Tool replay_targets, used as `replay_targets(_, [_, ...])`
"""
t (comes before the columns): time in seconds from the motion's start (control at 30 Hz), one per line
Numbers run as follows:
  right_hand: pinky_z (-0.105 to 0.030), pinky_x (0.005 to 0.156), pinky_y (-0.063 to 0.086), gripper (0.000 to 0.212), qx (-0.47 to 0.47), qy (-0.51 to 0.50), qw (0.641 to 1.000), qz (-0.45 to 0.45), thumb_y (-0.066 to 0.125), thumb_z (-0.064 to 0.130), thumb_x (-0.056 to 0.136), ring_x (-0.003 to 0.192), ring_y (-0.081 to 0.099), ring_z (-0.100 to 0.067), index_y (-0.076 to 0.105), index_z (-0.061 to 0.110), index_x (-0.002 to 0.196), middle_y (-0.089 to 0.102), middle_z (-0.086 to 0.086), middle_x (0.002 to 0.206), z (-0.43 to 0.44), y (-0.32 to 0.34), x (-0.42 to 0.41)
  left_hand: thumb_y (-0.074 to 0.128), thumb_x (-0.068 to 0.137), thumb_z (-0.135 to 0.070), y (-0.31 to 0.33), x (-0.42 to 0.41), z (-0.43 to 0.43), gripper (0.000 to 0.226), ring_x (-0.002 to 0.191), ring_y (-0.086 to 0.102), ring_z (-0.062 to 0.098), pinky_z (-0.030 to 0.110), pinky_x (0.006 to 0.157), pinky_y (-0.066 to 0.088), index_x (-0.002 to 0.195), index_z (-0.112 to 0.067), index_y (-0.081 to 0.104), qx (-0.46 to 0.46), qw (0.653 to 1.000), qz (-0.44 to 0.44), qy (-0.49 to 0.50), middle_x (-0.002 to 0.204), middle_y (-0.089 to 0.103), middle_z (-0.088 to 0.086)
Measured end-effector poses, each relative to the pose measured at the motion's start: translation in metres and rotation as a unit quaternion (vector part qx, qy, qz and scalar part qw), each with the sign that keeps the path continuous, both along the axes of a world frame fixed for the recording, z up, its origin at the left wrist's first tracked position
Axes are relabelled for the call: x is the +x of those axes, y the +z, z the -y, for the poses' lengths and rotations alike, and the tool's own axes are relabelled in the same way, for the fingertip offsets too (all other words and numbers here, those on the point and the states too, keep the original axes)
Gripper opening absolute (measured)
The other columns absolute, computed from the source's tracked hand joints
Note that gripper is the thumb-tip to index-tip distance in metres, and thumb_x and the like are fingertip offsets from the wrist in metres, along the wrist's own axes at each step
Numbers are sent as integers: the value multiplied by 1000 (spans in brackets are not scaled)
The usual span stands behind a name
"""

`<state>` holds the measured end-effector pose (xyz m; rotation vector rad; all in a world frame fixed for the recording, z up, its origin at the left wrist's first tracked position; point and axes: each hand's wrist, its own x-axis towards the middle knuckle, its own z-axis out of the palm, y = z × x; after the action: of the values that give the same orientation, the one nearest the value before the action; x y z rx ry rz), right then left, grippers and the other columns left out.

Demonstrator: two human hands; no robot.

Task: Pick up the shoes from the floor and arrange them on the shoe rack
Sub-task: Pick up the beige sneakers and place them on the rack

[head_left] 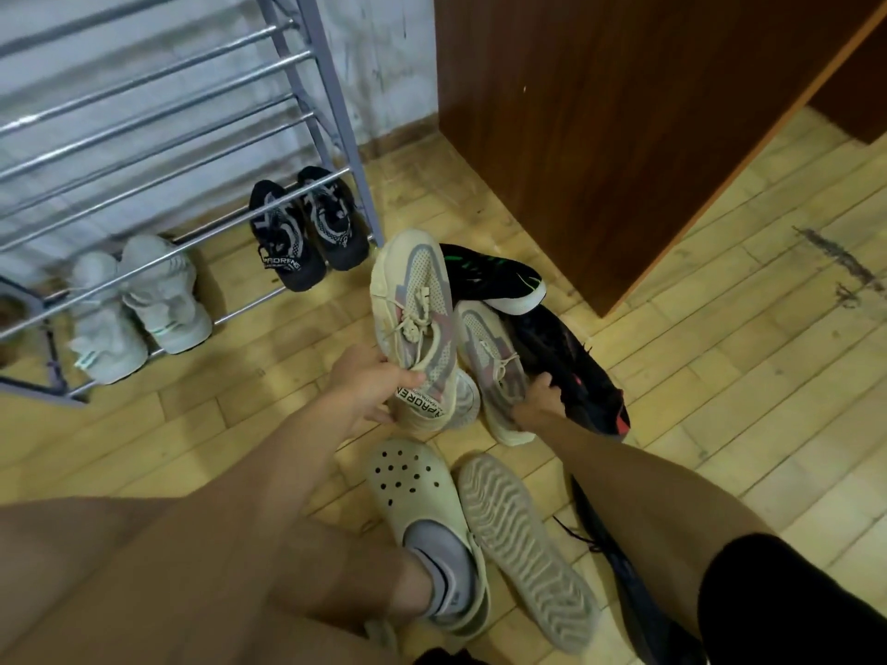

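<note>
My left hand [367,386] grips the heel of a cream and pink sneaker [415,304], lifted with its toe pointing away. My right hand [540,403] is closed on the heel of the matching cream sneaker [489,362], which lies on the floor pile. Behind them lie a black and green shoe [499,280] and a black and red shoe [571,367]. The metal shoe rack [158,136] stands at the left. On its bottom tier sit a black and grey pair [302,228] and a pale grey pair [139,304].
A dark wooden cabinet [624,112] stands at the back right. My foot wears a cream clog [422,496]; a second clog [523,544] lies sole up beside it. A dark shoe [619,563] lies under my right arm. The floor is light wood.
</note>
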<state>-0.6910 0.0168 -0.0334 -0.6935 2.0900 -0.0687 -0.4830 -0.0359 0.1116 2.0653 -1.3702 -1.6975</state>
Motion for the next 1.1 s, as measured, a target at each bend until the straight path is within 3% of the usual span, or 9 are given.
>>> replay_targets(0.13, [-44, 95, 50, 76, 20, 14, 1000, 6, 62, 16, 87, 121, 51, -38, 16, 3, 146, 44, -22, 138, -1, 2, -6, 80, 74, -13, 5, -2, -6, 49, 109, 61, 34, 44, 73, 60, 120, -7, 63, 25, 1000, 6, 4, 118, 66, 13])
replay_targets(0.27, [-29, 60, 50, 23, 62, 62, 992, 86, 65, 16, 87, 71, 54, -20, 53, 3, 102, 55, -11, 91, -3, 31, -16, 79, 75, -15, 14, -5, -9, 54, 107, 62, 33, 42, 72, 59, 124, -5, 59, 41, 999, -11, 34, 121, 65, 15])
replay_targets(0.4, [-42, 87, 55, 51, 143, 96, 976, 133, 67, 12, 86, 108, 58, -35, 47, 6, 133, 48, -19, 132, -12, 60, -31, 76, 80, -18, 27, -13, -15, 52, 113, 60, 33, 41, 73, 59, 127, -6, 57, 42, 997, -35, 60, 126, 62, 15])
replay_targets(0.53, [-49, 84, 58, 48, 104, 183, 976, 58, 60, 7, 92, 111, 61, -46, 43, -6, 136, 43, -29, 139, -20, 97, -38, 68, 86, -9, 36, -22, -25, 46, 121, 55, 36, 43, 80, 54, 129, -5, 54, 50, 996, -42, 66, 132, 57, 17])
replay_targets(0.67, [-28, 56, 47, 10, 22, 359, 926, -110, 61, 8, 87, 85, 66, -28, 55, 3, 81, 62, -11, 79, -26, 133, -41, 68, 82, 0, 37, -22, -33, 46, 119, 56, 38, 52, 89, 53, 126, -3, 56, 40, 997, -24, 66, 129, 59, 19])
replay_targets(0.8, [-31, 74, 51, 19, -55, 449, 851, -268, 57, 13, 89, 91, 60, -24, 60, 7, 107, 60, -9, 99, -19, 162, -46, 67, 84, -1, 44, -27, -40, 44, 116, 58, 37, 48, 85, 52, 126, -1, 55, 36, 997, -22, 66, 126, 60, 21])
replay_targets(0.9, [-31, 70, 51, 11, -87, 414, 869, -256, 58, 12, 87, 91, 59, -26, 60, 6, 95, 55, -9, 98, -8, 183, -54, 65, 87, -3, 52, -28, -45, 40, 88, 62, 29, 45, 82, 52, 125, 0, 55, 28, 995, -42, 90, 96, 64, 14])
replay_targets(1.0, [-25, 46, 40, 12, -123, 325, 923, -165, 61, 14, 81, 65, 54, -19, 57, 7, 72, 53, -3, 72, 7, 187, -57, 59, 91, -4, 60, -25, -49, 34, 99, 61, 30, 44, 87, 49, 124, 0, 53, 24, 988, -84, 129, 93, 61, 9])
replay_targets(1.1, [-27, 53, 48, 19, -163, 243, 956, -32, 70, 21, 81, 66, 58, -18, 68, 3, 86, 60, -6, 76, 24, 189, -44, 63, 88, -3, 67, -13, -44, 29, 81, 62, 24, 39, 73, 52, 117, -1, 57, 2, 975, -119, 186, 90, 64, 9])
